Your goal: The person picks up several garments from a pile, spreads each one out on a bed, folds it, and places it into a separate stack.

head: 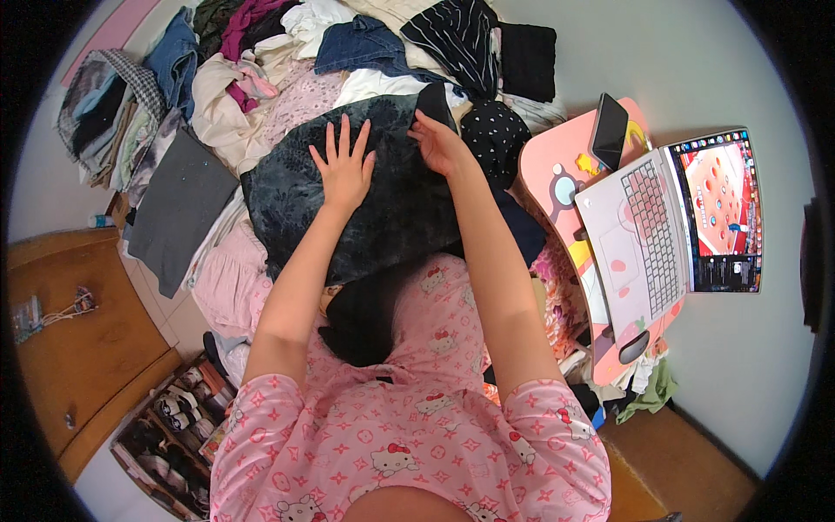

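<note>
A dark grey patterned garment [385, 215] lies spread over my lap, partly flattened. On its left part my left hand [346, 166] rests palm down with the fingers spread. My right hand [438, 145] is at the garment's upper right, thumb and fingers bent beside a folded-over black edge [434, 103]; whether they pinch the cloth is unclear. A black cloth [362, 326] lies between my legs, below the garment. Beyond my hands are blue denim [365, 46], a black striped cloth [456, 39] and a black cloth with white dots [494, 140].
At right, a small pink table [541, 150] holds an open laptop [626, 241], a phone [609, 130] and a mouse [633, 347]. Heaped clothes surround the front; a grey garment [186, 202] and a houndstooth-edged container [134, 65] are at left. Shoes fill a rack [176, 417] lower left.
</note>
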The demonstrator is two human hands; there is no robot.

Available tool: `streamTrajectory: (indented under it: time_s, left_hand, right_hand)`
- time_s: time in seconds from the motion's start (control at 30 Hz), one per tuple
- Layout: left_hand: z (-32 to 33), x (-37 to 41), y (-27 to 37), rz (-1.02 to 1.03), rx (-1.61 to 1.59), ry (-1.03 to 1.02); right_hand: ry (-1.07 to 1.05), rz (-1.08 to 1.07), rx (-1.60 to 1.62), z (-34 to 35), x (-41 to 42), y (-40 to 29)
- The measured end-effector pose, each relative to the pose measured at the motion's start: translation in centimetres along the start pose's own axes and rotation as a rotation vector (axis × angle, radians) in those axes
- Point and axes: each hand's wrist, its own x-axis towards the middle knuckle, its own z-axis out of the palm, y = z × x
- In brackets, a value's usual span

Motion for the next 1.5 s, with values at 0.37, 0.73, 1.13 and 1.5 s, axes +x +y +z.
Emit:
streamTrajectory:
  time_s: [0.37, 0.73, 1.13, 1.5]
  left_hand:
    - [-0.2, 0.3, 0.9, 0.046, 0.005, 0.03]
    - [1.2, 0.0, -0.2, 0.014, 0.055, -0.008]
    - [0.2, -0.3, 0.4, -0.083, -0.135, -0.001]
    - [-4.4, -8.7, 4.1, -0.748, -1.188, -0.041]
  right_hand:
    - [-0.07, -0.198, -0.075, -1.3, 1.0, -2.2]
    - [-0.213, -0.004, -0.724, -2.4, -1.6, -1.0]
    - [-0.065, 0.076, -0.11, -2.0, -13.7, 3.3]
    - [-0.114, -0.11, -0.007, 2.7, -14.2, 10.6]
